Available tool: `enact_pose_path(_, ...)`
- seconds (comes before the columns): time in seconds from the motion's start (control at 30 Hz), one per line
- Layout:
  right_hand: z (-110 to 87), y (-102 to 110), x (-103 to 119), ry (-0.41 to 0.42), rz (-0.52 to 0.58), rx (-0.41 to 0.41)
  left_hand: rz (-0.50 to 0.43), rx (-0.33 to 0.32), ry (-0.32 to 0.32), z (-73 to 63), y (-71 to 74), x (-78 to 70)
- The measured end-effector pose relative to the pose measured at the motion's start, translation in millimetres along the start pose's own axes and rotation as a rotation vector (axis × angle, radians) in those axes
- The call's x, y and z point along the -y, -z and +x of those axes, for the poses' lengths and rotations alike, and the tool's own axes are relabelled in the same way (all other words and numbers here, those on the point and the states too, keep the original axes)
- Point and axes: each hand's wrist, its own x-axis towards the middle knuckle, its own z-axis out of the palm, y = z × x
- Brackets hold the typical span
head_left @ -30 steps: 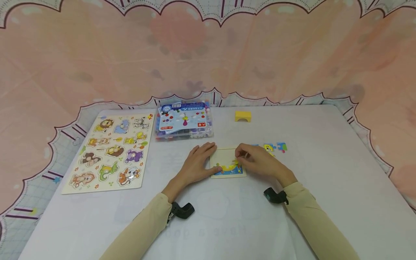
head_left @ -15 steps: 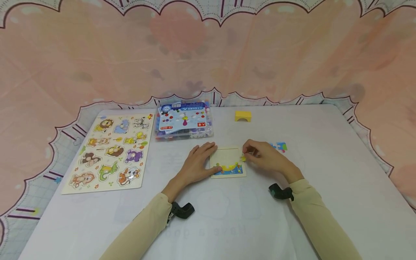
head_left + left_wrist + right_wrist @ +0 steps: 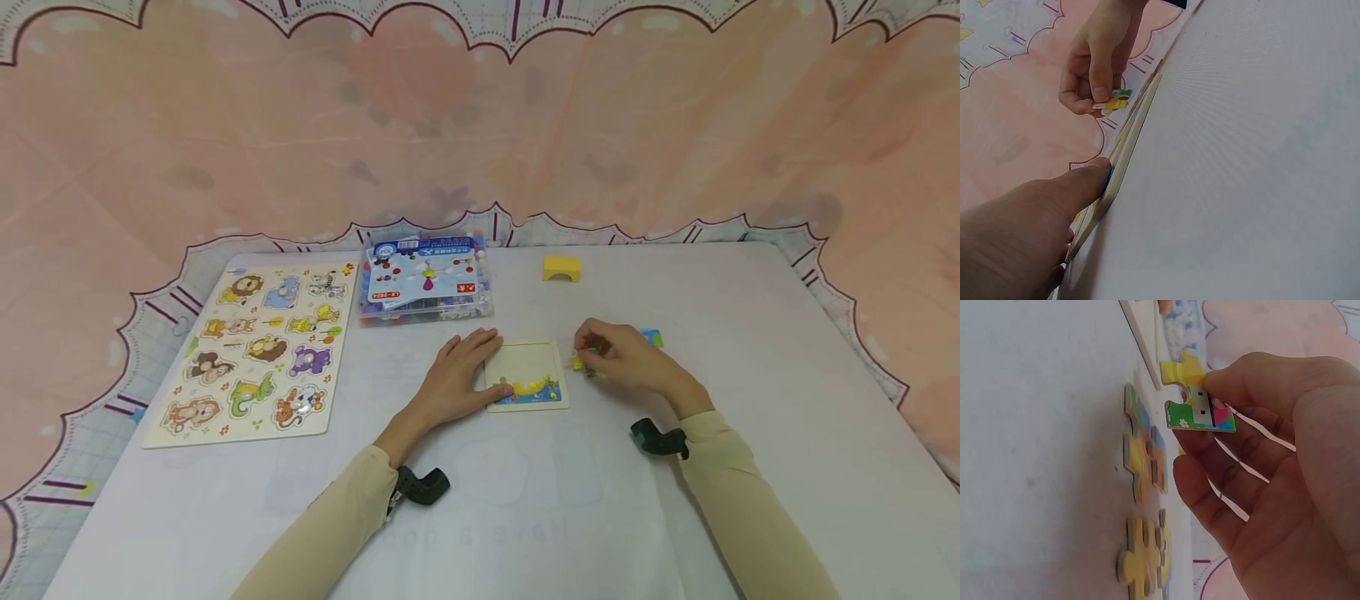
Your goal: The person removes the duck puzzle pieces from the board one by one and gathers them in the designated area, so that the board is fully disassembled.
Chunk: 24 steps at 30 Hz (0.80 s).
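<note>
My left hand (image 3: 455, 379) rests on the left side of a small wooden puzzle tray (image 3: 522, 358), thumb on its lower-left corner, the other fingers extended along the left edge. Blue and yellow pieces fill the tray's bottom strip; bare wood shows above. Right of the tray, my right hand (image 3: 626, 360) pinches a jigsaw piece (image 3: 1180, 372) between thumb and fingers. Yellow, green and white print shows on that piece in the right wrist view. Loose jigsaw pieces (image 3: 1138, 461) lie on the table beneath this hand, which partly hides them in the head view.
A large animal puzzle board (image 3: 255, 358) lies at the left. Behind the tray stands a clear plastic box (image 3: 425, 279) with a printed blue and white card. A yellow arch block (image 3: 561, 267) sits at the back, on the white-covered table (image 3: 480, 517).
My right hand has moved rightward from over the tray to above the loose pieces, carrying the jigsaw piece. My left hand and the tray have stayed in place.
</note>
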Motion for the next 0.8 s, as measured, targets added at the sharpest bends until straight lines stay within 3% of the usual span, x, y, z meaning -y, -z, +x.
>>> enact_pose_path(0.27, -6.6, 14, -9, -0.036, 0.020, 0.019, 0.015, -0.014, -0.033, 0.1, -0.6, -0.7)
enact_pose_path(0.8, -19.7, 36, -23, -0.120, 0.002, 0.063, 0.026, -0.010, -0.030, -1.3, -0.7, -0.2)
